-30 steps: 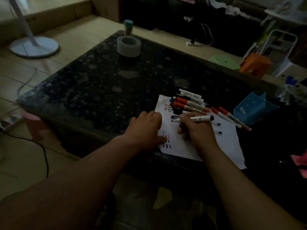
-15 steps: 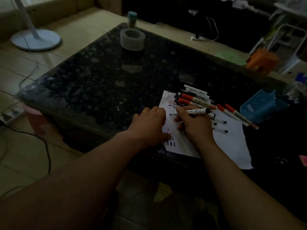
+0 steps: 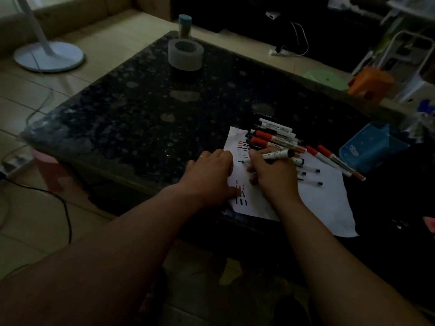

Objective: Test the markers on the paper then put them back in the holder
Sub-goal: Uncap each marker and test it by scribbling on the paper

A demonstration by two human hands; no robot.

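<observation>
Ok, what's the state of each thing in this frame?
Paper: flat, marked with red and black dashes.
Marker: uncapped, tip on paper.
Left hand: flat, pressing paper.
Right hand: gripping marker.
Other markers: lying loose, outside holder.
Holder: beside paper, contents unclear.

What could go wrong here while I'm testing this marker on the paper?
The paper seems to reach the near edge of the table; only your left hand pins it, so it may slip if that lifts. Your right hand, gripping the marker, works close to the loose markers and could knock them rolling.
</observation>
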